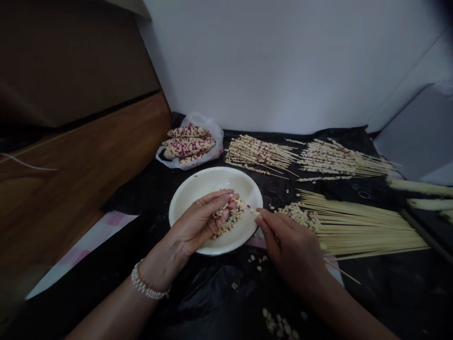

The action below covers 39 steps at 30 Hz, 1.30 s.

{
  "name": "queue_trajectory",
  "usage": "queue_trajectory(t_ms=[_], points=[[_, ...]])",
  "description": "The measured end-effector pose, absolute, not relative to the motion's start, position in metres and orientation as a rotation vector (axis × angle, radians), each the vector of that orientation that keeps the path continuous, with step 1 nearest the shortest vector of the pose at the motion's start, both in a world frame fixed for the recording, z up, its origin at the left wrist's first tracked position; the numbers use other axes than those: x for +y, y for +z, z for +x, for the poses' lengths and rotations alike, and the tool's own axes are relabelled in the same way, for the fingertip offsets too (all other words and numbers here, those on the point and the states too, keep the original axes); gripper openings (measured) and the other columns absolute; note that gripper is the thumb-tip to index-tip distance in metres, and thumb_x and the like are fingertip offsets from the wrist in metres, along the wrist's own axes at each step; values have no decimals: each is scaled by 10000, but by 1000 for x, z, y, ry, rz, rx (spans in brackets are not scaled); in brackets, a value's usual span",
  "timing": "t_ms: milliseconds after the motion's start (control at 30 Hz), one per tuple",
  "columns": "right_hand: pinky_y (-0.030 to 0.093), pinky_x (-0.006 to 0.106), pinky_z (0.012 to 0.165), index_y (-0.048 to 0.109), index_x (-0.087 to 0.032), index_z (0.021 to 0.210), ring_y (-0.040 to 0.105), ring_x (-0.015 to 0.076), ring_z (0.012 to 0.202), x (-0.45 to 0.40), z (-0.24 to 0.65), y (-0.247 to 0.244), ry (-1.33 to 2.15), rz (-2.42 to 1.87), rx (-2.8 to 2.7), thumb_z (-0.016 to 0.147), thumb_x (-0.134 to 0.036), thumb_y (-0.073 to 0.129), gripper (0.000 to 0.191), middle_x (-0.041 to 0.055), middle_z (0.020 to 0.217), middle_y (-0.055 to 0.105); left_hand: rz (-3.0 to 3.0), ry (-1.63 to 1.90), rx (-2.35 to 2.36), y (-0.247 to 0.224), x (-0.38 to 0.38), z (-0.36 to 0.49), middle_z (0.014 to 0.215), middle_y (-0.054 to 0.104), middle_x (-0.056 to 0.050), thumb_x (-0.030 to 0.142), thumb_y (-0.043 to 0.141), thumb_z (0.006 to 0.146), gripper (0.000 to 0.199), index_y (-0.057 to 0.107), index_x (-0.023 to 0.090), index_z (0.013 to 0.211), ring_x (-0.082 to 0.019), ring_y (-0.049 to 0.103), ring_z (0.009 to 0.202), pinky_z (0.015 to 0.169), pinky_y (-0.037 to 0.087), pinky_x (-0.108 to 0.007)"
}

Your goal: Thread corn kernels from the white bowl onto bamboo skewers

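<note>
Right fingers (261, 216) at white plate (212, 177) edge

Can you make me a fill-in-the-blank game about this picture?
The person's left hand holds corn kernels over a round plate colored ____.
A beaded bracelet circles the ____ wrist.
The plate stands in ____ of the plastic bag of red-speckled corn cobs.
The person's right hand is closest to the bare wooden skewers, on the ____ side of the plate.

Missing words: white; left; front; right.
</note>
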State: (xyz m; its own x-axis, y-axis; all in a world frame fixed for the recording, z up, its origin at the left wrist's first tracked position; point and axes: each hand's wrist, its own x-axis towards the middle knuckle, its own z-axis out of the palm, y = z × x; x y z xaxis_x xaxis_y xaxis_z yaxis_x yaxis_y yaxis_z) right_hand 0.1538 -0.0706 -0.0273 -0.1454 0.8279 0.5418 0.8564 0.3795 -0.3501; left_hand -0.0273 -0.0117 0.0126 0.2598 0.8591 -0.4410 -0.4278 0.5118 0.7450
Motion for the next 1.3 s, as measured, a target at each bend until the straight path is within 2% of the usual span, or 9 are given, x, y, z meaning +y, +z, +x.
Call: queue_trajectory(t_ms=[233,500,867,1300], points=[[511,317,748,637,-163,1081,652,177,851,-71,153,-28,-59,-1446,-1982,928,-258,435,270,84,957,696,586,939,966,12,-12,-27,831,712,-53,99,711,722,158,732,138,873,-87,642,712,582,509,-119],[516,295,706,643,-151,1079,662,176,810,-71,151,-27,-79,-1448,-1969,929,-247,435,274,87,895,702,651,979,973,6,-14,-23,808,722,-71,115,732,709,160,728,109,868,-86,652,709,590,502,-101],[518,315,702,634,-164,1096,653,177,816,-71,151,-27,-45,-1455,-1973,940,-260,398,299,87,912,698,533,977,975,4,-12,-31,961,701,-46,81,749,674,260,709,156,920,-87,653,737,638,537,-134],[515,301,714,635,-148,1098,655,173,805,-72,151,-27,-59,-1435,-1972,930,-243,428,283,85,907,699,555,934,961,7,-11,-27,834,720,-70,85,736,693,162,721,120,851,-95,669,706,588,526,-109]])
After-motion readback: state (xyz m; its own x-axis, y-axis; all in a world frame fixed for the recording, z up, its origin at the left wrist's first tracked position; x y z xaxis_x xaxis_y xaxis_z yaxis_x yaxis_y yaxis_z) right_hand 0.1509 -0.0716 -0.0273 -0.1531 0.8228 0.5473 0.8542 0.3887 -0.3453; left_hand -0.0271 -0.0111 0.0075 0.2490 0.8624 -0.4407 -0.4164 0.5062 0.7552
